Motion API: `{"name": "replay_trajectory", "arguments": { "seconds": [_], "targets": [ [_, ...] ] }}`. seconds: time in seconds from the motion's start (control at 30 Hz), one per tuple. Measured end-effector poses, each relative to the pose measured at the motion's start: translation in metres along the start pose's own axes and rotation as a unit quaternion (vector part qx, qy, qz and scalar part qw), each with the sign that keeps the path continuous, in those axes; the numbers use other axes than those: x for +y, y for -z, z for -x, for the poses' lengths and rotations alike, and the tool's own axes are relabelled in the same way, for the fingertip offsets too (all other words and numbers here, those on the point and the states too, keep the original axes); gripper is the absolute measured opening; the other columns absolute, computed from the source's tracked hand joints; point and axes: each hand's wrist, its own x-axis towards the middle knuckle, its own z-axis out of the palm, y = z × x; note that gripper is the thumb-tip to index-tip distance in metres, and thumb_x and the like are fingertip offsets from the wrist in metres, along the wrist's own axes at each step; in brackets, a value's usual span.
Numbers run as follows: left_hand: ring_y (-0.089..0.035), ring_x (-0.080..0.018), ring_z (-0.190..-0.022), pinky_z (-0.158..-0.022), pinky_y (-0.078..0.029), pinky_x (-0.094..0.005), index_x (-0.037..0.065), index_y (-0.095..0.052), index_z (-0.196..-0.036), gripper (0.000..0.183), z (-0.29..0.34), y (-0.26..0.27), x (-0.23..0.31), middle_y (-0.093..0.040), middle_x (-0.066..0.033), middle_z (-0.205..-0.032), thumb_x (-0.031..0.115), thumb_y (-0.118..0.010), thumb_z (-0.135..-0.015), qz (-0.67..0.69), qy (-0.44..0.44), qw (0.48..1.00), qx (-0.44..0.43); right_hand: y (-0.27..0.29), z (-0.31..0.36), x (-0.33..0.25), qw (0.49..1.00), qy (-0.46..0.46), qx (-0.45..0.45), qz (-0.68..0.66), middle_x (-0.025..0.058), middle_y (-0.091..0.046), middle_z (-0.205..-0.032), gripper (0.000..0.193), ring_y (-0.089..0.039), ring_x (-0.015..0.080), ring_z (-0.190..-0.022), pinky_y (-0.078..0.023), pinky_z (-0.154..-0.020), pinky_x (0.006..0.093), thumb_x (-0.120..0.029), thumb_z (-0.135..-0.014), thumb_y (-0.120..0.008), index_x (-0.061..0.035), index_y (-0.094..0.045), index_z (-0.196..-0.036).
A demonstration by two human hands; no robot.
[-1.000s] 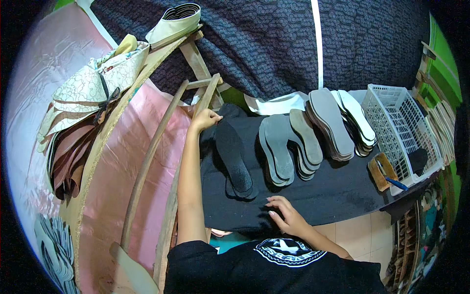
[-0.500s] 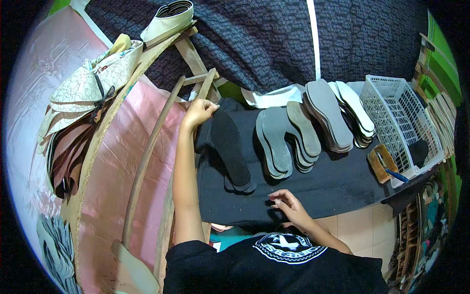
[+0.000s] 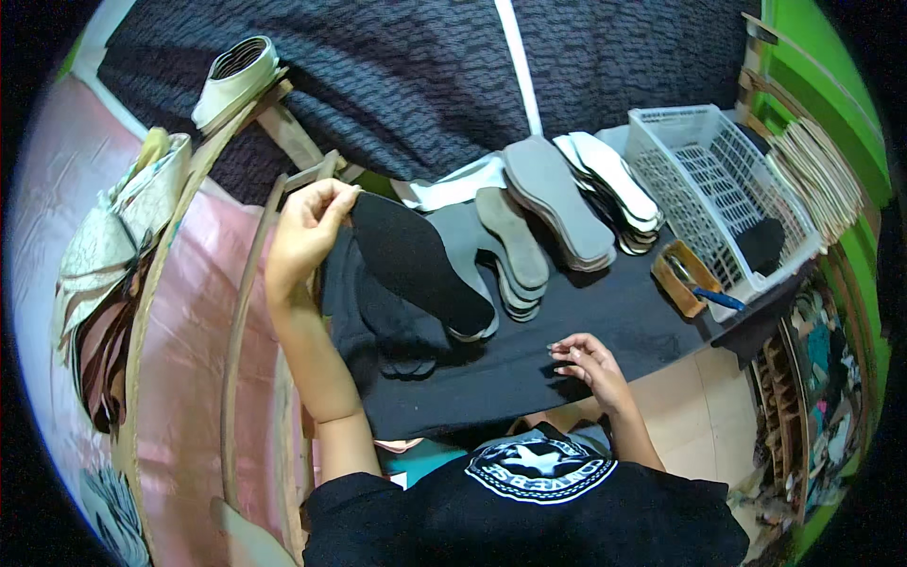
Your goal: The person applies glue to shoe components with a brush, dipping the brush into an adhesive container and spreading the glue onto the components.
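Observation:
My left hand (image 3: 307, 222) pinches one end of a black insole (image 3: 411, 260) and holds it up, slanting over the dark cloth (image 3: 472, 387). The insole covers part of a blue-grey insole stack (image 3: 463, 227). Below it, more black insoles (image 3: 406, 364) lie on the cloth, hard to tell apart from it. My right hand (image 3: 595, 369) hovers by the cloth's front edge, fingers loosely bent and apart, with nothing seen in them. To the right lie stacks of olive-grey insoles (image 3: 513, 246), light grey insoles (image 3: 562, 203) and white-topped insoles (image 3: 614, 180).
A white plastic crate (image 3: 661, 170) stands at the right, with a small tan box (image 3: 678, 293) and a blue-handled tool (image 3: 718, 299) before it. On the left run wooden rails (image 3: 241, 359), with bundled shoe pieces (image 3: 118, 255) and a cream shoe upper (image 3: 231, 80) beyond.
My left hand has lifted the black insole off its pile and brought it over the blue-grey stack. My right hand has shifted right. The view has turned.

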Motion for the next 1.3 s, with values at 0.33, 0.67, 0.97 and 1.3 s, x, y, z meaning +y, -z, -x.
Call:
{"name": "replay_trajectory", "arguments": {
  "seconds": [0.33, 0.67, 0.97, 1.3],
  "targets": [
    [-0.042, -0.0026, -0.060, -0.057, -0.035, -0.0175, 0.002, -0.055, -0.077, 0.016, -0.022, -0.161, 0.005, -0.050, 0.0051, -0.066, 0.016, -0.051, -0.083, 0.207, 0.022, 0.978, -0.026, 0.062, 0.054, -0.047, 0.969, 0.124, 0.213, 0.006, 0.0046, -0.055, -0.072, 0.015, -0.052, 0.0097, -0.065, -0.039, -0.058, 0.0199, -0.017, -0.084, -0.045, -0.0052, -0.048, -0.092],
    [-0.042, -0.0039, -0.049, -0.051, -0.035, -0.0175, 0.007, -0.053, -0.075, 0.017, 0.024, -0.263, -0.046, -0.045, 0.0052, -0.057, 0.023, -0.055, -0.082, 0.420, 0.185, 0.887, 0.056, 0.121, 0.081, -0.057, 0.870, 0.297, 0.391, 0.049, 0.0019, -0.046, -0.075, 0.025, -0.043, 0.0060, -0.059, -0.034, -0.051, 0.0162, -0.009, -0.083, -0.046, -0.0049, -0.038, -0.107],
    [-0.045, -0.0045, -0.052, -0.053, -0.038, -0.0183, 0.007, -0.053, -0.076, 0.018, 0.088, -0.292, -0.072, -0.049, 0.0036, -0.058, 0.025, -0.054, -0.082, 0.393, 0.293, 0.856, 0.162, 0.164, 0.060, -0.072, 0.854, 0.280, 0.375, 0.226, 0.0023, -0.047, -0.085, 0.045, -0.042, 0.0049, -0.067, -0.035, -0.058, 0.0160, -0.006, -0.079, -0.054, -0.0035, -0.032, -0.118],
    [-0.044, -0.0038, -0.057, -0.054, -0.035, -0.0178, 0.003, -0.056, -0.078, 0.017, 0.108, -0.340, -0.073, -0.050, 0.0036, -0.063, 0.018, -0.051, -0.084, 0.262, 0.274, 0.909, 0.173, 0.168, 0.048, -0.103, 0.774, 0.213, 0.352, 0.482, 0.0086, -0.056, -0.083, 0.022, -0.052, 0.0096, -0.062, -0.042, -0.053, 0.0209, -0.013, -0.076, -0.060, -0.0024, -0.053, -0.093]
  ]
}}
